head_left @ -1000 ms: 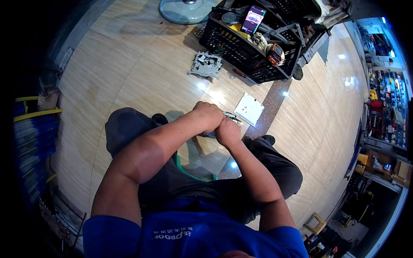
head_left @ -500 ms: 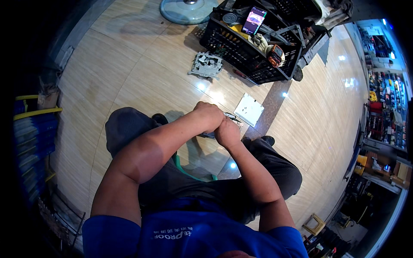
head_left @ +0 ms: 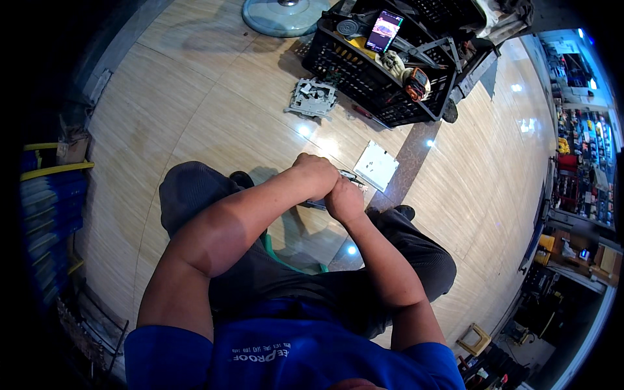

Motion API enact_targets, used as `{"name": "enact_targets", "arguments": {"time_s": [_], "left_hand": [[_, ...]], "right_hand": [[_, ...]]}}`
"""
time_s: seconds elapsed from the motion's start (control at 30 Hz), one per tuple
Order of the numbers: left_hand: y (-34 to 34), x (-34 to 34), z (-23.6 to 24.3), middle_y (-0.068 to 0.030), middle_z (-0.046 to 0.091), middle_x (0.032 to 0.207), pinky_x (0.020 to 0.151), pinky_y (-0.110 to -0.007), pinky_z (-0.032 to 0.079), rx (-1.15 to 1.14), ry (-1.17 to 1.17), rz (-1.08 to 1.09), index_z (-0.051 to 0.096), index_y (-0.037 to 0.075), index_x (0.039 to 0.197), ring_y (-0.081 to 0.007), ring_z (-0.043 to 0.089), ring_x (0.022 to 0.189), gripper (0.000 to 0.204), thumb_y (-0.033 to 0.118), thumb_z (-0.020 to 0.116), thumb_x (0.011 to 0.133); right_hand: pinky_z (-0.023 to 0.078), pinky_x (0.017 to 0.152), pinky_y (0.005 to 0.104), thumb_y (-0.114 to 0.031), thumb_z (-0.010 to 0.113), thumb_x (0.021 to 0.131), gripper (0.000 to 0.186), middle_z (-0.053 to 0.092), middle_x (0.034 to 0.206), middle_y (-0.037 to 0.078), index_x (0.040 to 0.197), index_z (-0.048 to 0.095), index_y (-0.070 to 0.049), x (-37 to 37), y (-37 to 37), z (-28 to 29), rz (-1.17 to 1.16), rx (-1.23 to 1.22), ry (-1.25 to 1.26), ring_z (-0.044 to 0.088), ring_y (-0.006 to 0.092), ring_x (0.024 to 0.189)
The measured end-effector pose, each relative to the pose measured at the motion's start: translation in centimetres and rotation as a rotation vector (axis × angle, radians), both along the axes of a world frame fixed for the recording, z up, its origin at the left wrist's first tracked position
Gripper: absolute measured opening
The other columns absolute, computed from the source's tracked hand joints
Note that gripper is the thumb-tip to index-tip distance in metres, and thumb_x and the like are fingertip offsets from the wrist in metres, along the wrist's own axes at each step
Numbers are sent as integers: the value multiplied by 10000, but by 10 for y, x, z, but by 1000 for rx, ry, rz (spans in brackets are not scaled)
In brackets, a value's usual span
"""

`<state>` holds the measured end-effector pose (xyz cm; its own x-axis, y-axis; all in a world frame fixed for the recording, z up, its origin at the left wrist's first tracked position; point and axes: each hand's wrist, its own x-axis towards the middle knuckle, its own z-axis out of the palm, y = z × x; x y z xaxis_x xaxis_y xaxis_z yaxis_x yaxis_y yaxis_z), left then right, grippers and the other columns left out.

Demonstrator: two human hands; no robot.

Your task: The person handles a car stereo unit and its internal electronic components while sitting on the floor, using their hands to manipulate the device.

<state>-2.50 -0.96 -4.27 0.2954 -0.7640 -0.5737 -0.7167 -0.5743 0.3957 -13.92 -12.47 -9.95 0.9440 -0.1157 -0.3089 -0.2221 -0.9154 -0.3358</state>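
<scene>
My left hand point(head_left: 316, 177) is closed, its back turned up and its knuckles against my right hand point(head_left: 344, 199). The right one is curled too, and the fingertips of both are hidden below. Under them, a partly covered device with metallic and dark parts point(head_left: 353, 178) shows at the right hand's far side. A dark edge of it comes out below the left wrist. What the fingers grip cannot be made out. A flat white metal panel point(head_left: 376, 166) lies on the floor just beyond the right hand.
Farther off, a grey metal frame point(head_left: 312, 99) with cutouts and a red-handled screwdriver point(head_left: 371, 116) lie on the tiles. Beside them stands a black plastic crate point(head_left: 351, 73) holding tools, a lit phone point(head_left: 384, 31) and an orange multimeter point(head_left: 416, 83). A round pale base point(head_left: 279, 18) sits at the far edge.
My right hand has shifted very slightly at the device. The left hand, the white panel and the crate stay in place.
</scene>
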Motion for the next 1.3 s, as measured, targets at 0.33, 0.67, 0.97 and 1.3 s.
{"name": "enact_targets", "arguments": {"time_s": [0.33, 0.67, 0.97, 1.3], "left_hand": [[1, 0, 0, -157, 705, 1164, 947, -455, 528, -27, 7, 11, 693, 151, 1191, -329, 676, 1110, 305, 139, 582, 907], [-1, 0, -2, -153, 701, 1185, 953, -455, 526, -6, 12, 9, 693, 162, 1196, -324, 670, 1125, 310, 143, 578, 909], [0, -1, -1, -153, 710, 1162, 940, -465, 533, -22, 2, 5, 694, 155, 1195, -329, 681, 1102, 319, 132, 590, 895], [0, 0, 1, -151, 714, 1154, 918, -459, 545, -6, -8, -14, 716, 148, 1153, -328, 690, 1084, 296, 126, 610, 877]], "right_hand": [[566, 746, 494, -186, 568, 894, 261, 691, 936, 241, 1060, 617, 9, 1, 0, 0, -10, 3, 18, 694, 415, 843], [569, 727, 495, -172, 575, 887, 247, 687, 930, 248, 1041, 618, 16, 1, 0, 1, 5, -24, 34, 695, 414, 822], [572, 694, 484, -165, 579, 877, 210, 693, 872, 241, 967, 631, 18, 0, 0, 1, 18, -40, 8, 701, 402, 779], [570, 672, 482, -140, 570, 869, 183, 693, 848, 237, 930, 647, 15, -3, -1, -6, 45, -49, -12, 699, 399, 751]]}}
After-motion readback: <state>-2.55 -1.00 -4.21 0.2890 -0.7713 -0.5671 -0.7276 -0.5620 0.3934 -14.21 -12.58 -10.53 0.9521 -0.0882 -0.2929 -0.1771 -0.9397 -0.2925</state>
